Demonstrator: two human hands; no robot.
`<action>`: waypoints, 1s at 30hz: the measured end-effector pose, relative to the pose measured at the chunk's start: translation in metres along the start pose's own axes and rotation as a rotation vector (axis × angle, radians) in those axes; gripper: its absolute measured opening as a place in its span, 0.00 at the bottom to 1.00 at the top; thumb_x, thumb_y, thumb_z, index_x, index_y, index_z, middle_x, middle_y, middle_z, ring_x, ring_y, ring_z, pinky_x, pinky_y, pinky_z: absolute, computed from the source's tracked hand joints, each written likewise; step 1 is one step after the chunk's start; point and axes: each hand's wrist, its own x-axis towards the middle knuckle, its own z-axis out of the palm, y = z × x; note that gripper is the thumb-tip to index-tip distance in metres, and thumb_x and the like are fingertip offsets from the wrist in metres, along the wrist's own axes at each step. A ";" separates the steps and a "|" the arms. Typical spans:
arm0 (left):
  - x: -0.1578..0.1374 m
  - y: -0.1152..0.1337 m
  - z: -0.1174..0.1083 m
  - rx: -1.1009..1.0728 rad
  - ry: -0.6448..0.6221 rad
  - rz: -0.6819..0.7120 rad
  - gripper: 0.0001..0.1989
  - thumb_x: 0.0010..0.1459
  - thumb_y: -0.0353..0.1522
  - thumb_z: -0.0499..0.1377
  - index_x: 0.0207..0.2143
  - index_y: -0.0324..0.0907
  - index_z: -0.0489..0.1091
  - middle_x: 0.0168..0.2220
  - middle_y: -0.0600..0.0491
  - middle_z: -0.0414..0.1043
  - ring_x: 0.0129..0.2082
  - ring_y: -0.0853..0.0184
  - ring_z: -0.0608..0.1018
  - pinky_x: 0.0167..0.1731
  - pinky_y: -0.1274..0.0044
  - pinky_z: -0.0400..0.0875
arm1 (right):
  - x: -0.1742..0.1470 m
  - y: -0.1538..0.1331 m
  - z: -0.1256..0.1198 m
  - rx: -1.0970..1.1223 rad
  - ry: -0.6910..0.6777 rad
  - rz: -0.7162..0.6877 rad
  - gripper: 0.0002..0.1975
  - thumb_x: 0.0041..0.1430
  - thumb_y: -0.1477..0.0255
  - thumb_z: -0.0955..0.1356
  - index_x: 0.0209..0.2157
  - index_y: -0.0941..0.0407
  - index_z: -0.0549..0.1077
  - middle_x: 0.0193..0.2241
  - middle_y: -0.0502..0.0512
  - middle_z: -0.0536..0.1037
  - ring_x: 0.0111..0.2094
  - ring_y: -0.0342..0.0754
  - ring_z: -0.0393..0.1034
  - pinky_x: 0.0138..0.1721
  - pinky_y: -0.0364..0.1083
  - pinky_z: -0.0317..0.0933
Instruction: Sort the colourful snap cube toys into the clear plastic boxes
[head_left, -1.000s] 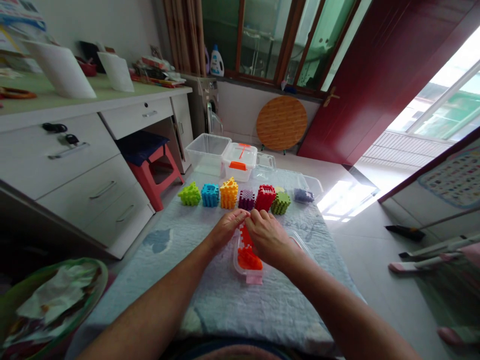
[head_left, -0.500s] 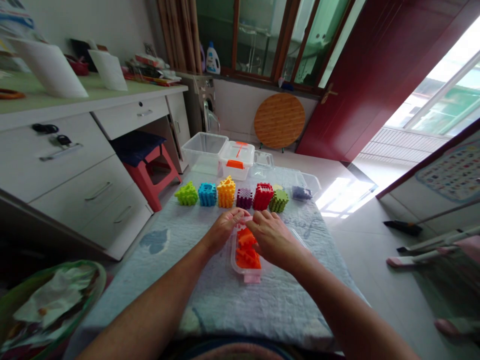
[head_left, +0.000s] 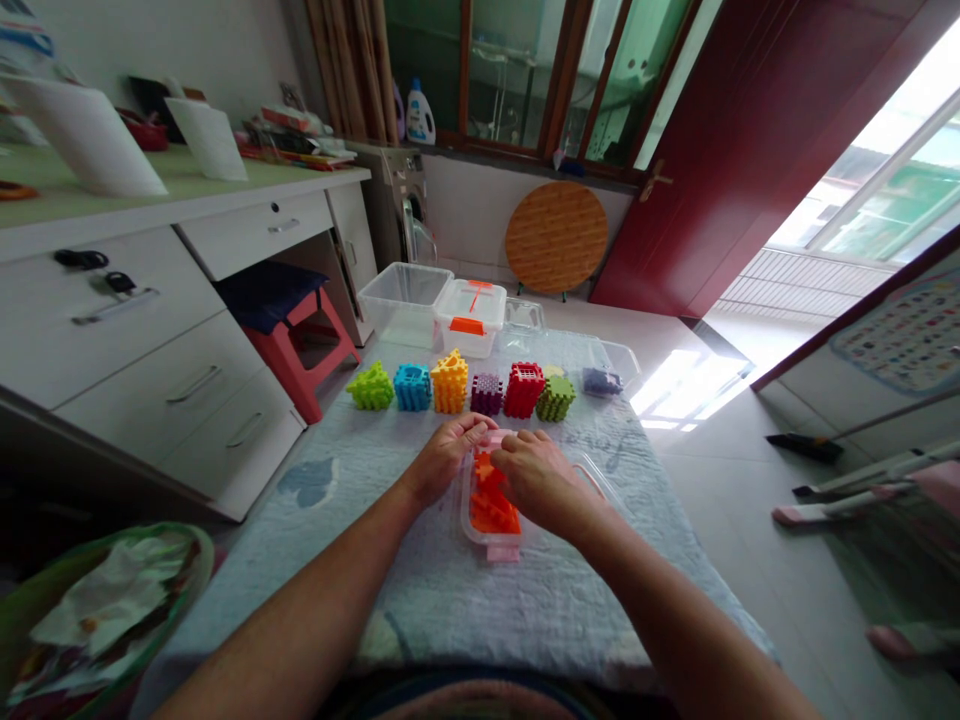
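Note:
A small clear plastic box (head_left: 469, 525) with pink latches stands on the cloth-covered table before me, holding several orange puzzle pieces (head_left: 493, 505). My left hand (head_left: 450, 455) is closed at the box's far left corner, fingertips pinched at the rim beside the far pink latch. Over the right side and far end curls my right hand (head_left: 536, 475), its fingers bent in; what they grip is hidden. A clear lid with a pink handle (head_left: 591, 480) lies partly under my right forearm. Beyond my hands stand a purple block (head_left: 487, 394), a red block (head_left: 523, 390) and a green block (head_left: 556, 398).
Further left stand a yellow block (head_left: 450, 382), a blue block (head_left: 412, 387) and a lime block (head_left: 370, 386). At the back are an open clear bin (head_left: 405, 305) and a lidded box with orange latches (head_left: 471, 318). Grey-purple pieces (head_left: 602, 381) lie at the right.
My right hand has shifted slightly at the far end of the box, and more of the orange pieces shows. My left hand stays at the corner. The view has moved slightly.

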 end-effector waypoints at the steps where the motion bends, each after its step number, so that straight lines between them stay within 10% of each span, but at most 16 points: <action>1: 0.000 0.000 0.000 -0.001 0.001 -0.003 0.16 0.58 0.44 0.59 0.40 0.40 0.72 0.32 0.52 0.71 0.32 0.67 0.73 0.34 0.77 0.67 | -0.002 0.001 -0.001 0.007 0.006 0.009 0.06 0.63 0.74 0.65 0.36 0.57 0.75 0.36 0.55 0.78 0.37 0.49 0.68 0.37 0.47 0.55; 22: -0.001 0.000 0.000 0.011 -0.014 0.000 0.15 0.59 0.42 0.58 0.40 0.41 0.71 0.33 0.53 0.72 0.31 0.68 0.73 0.35 0.76 0.66 | -0.003 0.001 0.000 0.013 0.028 0.033 0.06 0.62 0.76 0.65 0.32 0.56 0.74 0.33 0.56 0.78 0.37 0.51 0.66 0.38 0.49 0.52; 30: -0.001 0.003 -0.001 0.181 0.070 0.072 0.12 0.57 0.39 0.60 0.38 0.40 0.73 0.34 0.53 0.71 0.34 0.67 0.71 0.37 0.76 0.65 | -0.056 0.049 -0.018 0.281 0.279 0.269 0.07 0.60 0.71 0.68 0.41 0.54 0.73 0.38 0.55 0.78 0.42 0.51 0.68 0.45 0.50 0.58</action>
